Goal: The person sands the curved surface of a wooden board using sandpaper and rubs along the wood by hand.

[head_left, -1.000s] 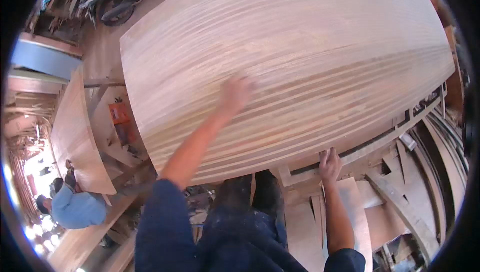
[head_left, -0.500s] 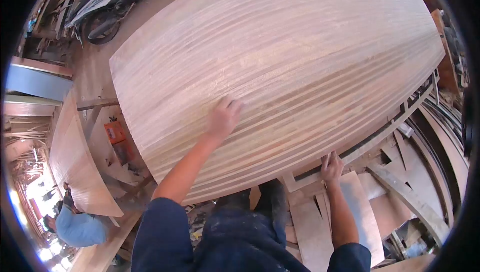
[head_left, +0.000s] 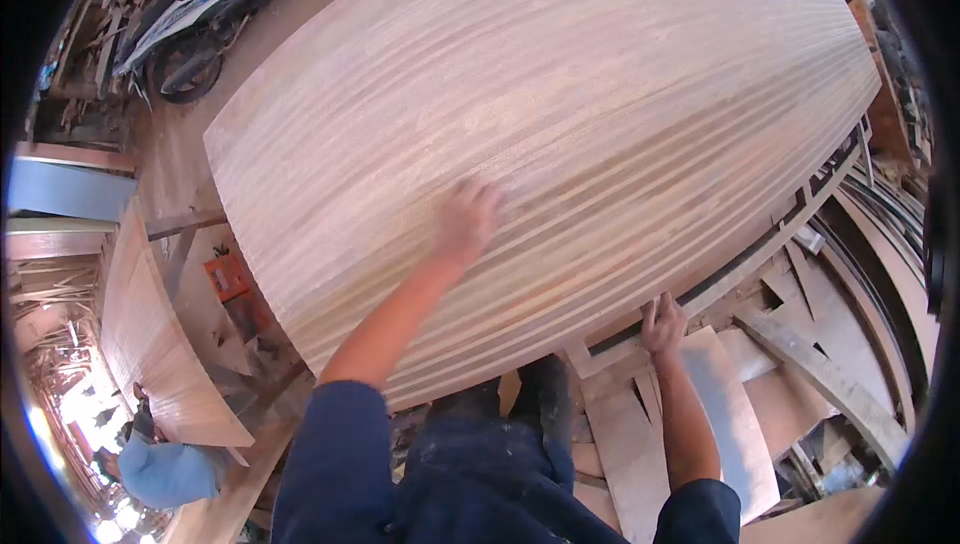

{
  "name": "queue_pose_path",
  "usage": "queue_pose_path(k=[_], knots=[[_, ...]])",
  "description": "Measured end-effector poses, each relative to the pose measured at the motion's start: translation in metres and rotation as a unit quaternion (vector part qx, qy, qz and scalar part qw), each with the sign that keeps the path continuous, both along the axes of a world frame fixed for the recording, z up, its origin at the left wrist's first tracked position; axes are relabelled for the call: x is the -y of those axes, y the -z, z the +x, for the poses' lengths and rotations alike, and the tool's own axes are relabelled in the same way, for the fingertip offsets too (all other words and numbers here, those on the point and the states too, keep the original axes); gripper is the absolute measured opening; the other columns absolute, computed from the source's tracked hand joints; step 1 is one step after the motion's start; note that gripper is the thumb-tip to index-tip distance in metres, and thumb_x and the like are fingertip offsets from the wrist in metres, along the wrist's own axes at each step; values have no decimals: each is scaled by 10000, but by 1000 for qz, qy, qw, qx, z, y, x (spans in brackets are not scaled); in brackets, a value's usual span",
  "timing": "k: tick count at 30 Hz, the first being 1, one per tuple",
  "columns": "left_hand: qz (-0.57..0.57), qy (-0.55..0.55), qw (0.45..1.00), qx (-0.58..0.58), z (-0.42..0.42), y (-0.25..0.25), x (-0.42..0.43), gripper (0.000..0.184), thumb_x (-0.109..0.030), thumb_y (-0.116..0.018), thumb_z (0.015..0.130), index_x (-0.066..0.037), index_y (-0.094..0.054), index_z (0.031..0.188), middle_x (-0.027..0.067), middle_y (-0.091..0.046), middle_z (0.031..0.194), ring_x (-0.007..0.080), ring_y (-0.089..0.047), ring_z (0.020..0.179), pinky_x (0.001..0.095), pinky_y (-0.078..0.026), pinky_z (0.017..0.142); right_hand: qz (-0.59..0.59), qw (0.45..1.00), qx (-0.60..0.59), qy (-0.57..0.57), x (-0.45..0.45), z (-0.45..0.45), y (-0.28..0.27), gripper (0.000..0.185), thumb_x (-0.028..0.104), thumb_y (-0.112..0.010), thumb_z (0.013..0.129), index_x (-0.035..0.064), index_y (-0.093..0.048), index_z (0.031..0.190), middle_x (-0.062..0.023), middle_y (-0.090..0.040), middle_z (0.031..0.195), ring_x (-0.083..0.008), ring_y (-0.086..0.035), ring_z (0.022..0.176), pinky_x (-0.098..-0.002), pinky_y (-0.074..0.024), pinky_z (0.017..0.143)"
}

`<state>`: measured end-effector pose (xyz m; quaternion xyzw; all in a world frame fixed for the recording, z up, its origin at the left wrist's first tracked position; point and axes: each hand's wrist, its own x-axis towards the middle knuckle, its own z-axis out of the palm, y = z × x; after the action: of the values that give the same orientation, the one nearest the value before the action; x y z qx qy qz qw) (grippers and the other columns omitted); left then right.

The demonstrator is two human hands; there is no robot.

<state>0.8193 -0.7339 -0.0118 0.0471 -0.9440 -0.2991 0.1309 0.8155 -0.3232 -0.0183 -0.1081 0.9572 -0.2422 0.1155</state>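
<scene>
A large panel of long, narrow pale wood strips (head_left: pixel 560 134), curved at the edges, fills the middle of the head view. My left hand (head_left: pixel 468 219) is over its surface, left of centre. Motion smears its fingers, so whether they hold anything is unclear. My right hand (head_left: pixel 663 326) is at the panel's near edge, beside the wooden frame under it. Its fingers are bent and closed, their tips close against that edge; what is between them is hidden.
Offcut boards (head_left: pixel 625 454) and curved pieces (head_left: pixel 850 374) lie at the lower right. Another curved strip panel (head_left: pixel 165 344) stands at left, with a person in blue (head_left: pixel 170 469) beside it. A motorbike (head_left: pixel 190 29) is at the upper left; an orange box (head_left: pixel 228 277) sits below it.
My left hand has moved a little right and up across the strips and is now blurred. My right hand stays at the near edge. The whole view has shifted slightly.
</scene>
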Motion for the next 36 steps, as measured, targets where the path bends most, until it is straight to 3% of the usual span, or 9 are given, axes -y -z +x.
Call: queue_pose_path(k=[6,10,14,18,21,26,27,31,36], knots=[[-35,5,998,54,-92,6,-66,311,-87,-631,827,-88,-673,1135,149,-655,1134,342,-633,1077,470,-559,874,11,1000,-4,-23,-4,1,10,270,245,-526,982,-2,-612,1049,-241,-656,814,-466,-628,785,-511,-478,675],[-27,-43,995,87,6,-3,-9,340,-106,-639,831,-103,-678,1169,135,-659,1191,353,-622,1107,496,-500,966,-2,1000,22,0,0,5,6,301,277,-528,980,5,-624,1067,-247,-654,827,-473,-622,797,-523,-477,697],[-113,-26,992,40,183,5,121,301,-93,-773,778,-139,-728,1072,87,-687,1041,304,-661,954,470,-538,862,5,1000,-5,2,-1,6,8,364,322,-524,983,-3,-626,1112,-264,-657,866,-494,-615,829,-536,-471,719],[-95,-50,994,25,144,10,90,272,-100,-763,802,-121,-732,1071,94,-690,1020,321,-670,900,474,-561,767,16,999,8,-48,-13,5,22,423,335,-494,1002,-35,-599,1179,-275,-661,894,-501,-620,847,-531,-476,731],[41,0,989,141,12,13,1,424,-87,-577,905,-101,-587,1328,198,-526,1401,397,-490,1318,509,-432,1081,35,999,-27,-32,-2,7,14,451,345,-468,1015,-50,-586,1197,-281,-665,920,-507,-621,870,-530,-480,744],[2,2,992,124,-24,10,-21,435,-116,-642,860,-94,-602,1293,178,-581,1332,372,-555,1239,514,-493,999,41,983,-125,-124,-21,7,36,381,317,-458,1025,-23,-600,1122,-307,-647,887,-526,-596,843,-553,-461,675],[11,-19,992,123,25,8,3,393,-103,-520,950,-74,-576,1338,174,-551,1381,373,-515,1291,536,-415,1081,37,984,-123,-126,-17,6,35,381,317,-458,1025,-23,-600,1122,-307,-647,887,-526,-596,843,-553,-461,675],[-29,-70,993,91,219,3,134,416,-139,-747,818,-126,-673,1227,96,-677,1140,345,-614,1118,497,-499,950,-1,998,-49,-48,-13,8,28,383,325,-459,1027,-15,-606,1124,-299,-647,871,-522,-596,833,-547,-451,674],[-160,37,983,84,139,11,89,377,-171,-666,885,-133,-657,1261,163,-625,1224,363,-574,1197,512,-508,952,21,995,-83,-46,-17,8,38,428,363,-443,1035,-16,-609,1146,-302,-659,902,-516,-610,850,-531,-460,692]])
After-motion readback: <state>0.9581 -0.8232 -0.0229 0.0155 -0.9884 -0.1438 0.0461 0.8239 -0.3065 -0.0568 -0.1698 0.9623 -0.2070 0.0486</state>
